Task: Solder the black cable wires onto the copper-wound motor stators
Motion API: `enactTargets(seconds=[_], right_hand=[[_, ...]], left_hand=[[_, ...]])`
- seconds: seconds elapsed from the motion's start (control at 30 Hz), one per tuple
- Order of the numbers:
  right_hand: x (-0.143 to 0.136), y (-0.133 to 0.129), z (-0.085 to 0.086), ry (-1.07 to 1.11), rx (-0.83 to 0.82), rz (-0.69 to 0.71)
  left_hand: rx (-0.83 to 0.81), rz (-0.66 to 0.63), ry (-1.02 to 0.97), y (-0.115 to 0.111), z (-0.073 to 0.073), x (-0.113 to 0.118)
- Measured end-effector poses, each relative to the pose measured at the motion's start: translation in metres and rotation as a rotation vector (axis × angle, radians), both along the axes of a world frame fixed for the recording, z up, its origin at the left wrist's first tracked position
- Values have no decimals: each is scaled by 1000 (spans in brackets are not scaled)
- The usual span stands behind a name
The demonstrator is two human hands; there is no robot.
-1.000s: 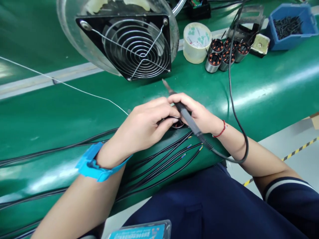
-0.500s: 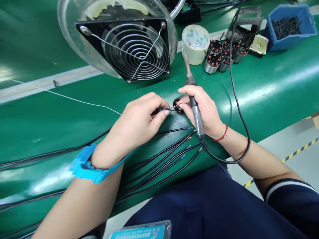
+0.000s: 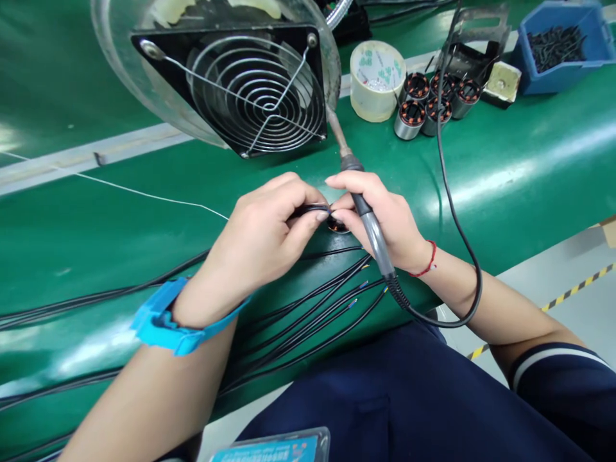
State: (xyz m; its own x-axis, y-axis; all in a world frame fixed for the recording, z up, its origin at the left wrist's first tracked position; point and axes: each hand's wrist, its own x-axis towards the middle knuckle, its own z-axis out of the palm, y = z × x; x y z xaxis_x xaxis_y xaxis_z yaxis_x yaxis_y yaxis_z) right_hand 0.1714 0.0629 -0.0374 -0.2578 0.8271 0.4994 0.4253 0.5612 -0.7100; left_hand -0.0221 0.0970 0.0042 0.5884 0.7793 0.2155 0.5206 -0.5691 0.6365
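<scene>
Pinched tight, a black cable (image 3: 310, 208) sits between the left hand's (image 3: 269, 234) thumb and finger, while the right hand (image 3: 387, 221) grips a soldering iron (image 3: 375, 234). On the big green table (image 3: 543, 141), the fan (image 3: 269, 96) stands in a clear hood (image 3: 115, 77) cut off at the top. Both hands meet in front of the fan. The left one is back up and hides most of the cable it holds. The right one has the iron slanting across it, one finger poking out past the handle, its thumb bent in to the left fingertips. I can't tell if that thumb holds a wire. The iron points away, and its tip is hard to see against the hood. Just under the fingertips is a round metal part (image 3: 339, 226), mostly covered. The fingers hide the cable's tiny end.
</scene>
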Motion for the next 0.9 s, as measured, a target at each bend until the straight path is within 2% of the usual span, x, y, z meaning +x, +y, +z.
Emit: enactTargets(seconds=[0.07,0.27,0.53,0.63,0.73,0.9], right_hand=[[-2,-1,-1,65,-52,-16],[3,1,-3,21,-160,-22],[-3,-3,-4,178,-250,-33],[0,-1,-6,121,-182,-46],[8,0,-5,85,-26,-104],[19,0,-2,106,80,-165]], left_hand=[[14,-5,1,1,0,-1],[-30,25,-2,2,1,0],[-84,19,34,0,3,2],[-103,13,83,0,10,0],[-141,42,172,3,21,-10],[-241,286,349,14,39,-40]])
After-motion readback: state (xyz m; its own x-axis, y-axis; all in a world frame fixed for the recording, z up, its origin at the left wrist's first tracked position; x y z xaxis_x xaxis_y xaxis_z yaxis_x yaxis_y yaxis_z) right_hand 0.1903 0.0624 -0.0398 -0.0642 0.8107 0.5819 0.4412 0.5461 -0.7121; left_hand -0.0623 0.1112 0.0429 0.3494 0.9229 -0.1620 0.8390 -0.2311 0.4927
